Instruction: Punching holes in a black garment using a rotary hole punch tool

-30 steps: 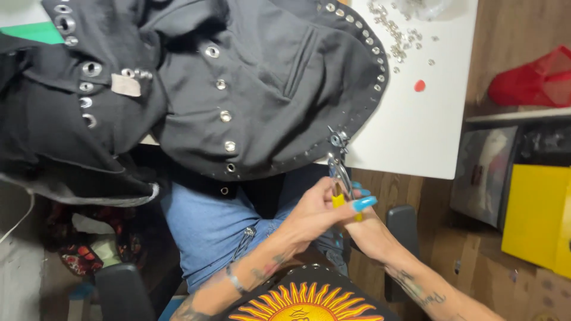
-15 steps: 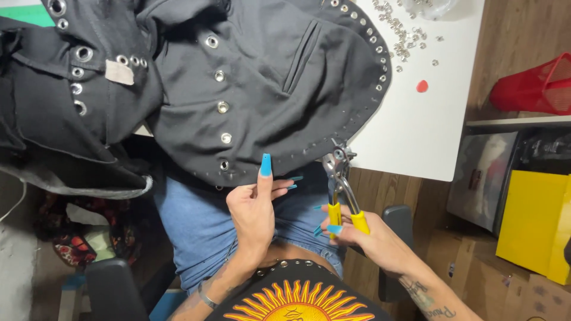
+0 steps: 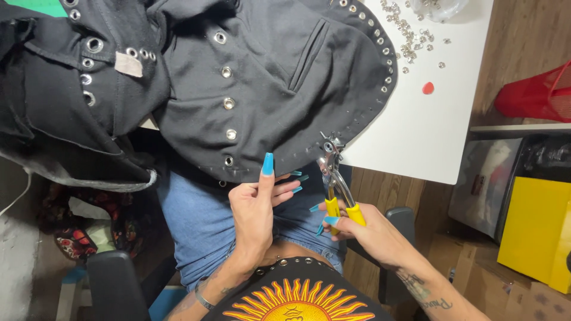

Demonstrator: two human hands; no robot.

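Pliers [image 3: 333, 178] now nearer garment hem [image 3: 309, 156]; both hands just below.

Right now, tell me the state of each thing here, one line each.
Black jacket: spread over the table edge, hem hanging toward the lap.
Pliers: yellow handles gripped, head at the jacket's hem.
Right hand: closed on the pliers.
Left hand: open, fingers touching the hem.
Loose eyelets: scattered on white table.

Black jacket [image 3: 267, 89]: matt woven cloth, set with shiny metal eyelets [image 3: 229, 103]. Pliers [image 3: 336, 184] in my right hand [image 3: 363, 229]: bright bare metal head, glossy yellow plastic-coated grips. Tabletop [image 3: 428, 137]: smooth, matt white. Loose eyelets [image 3: 410, 38]: polished metal. Jeans [image 3: 202, 220]: blue denim. Floor [image 3: 392, 190]: wood grain.
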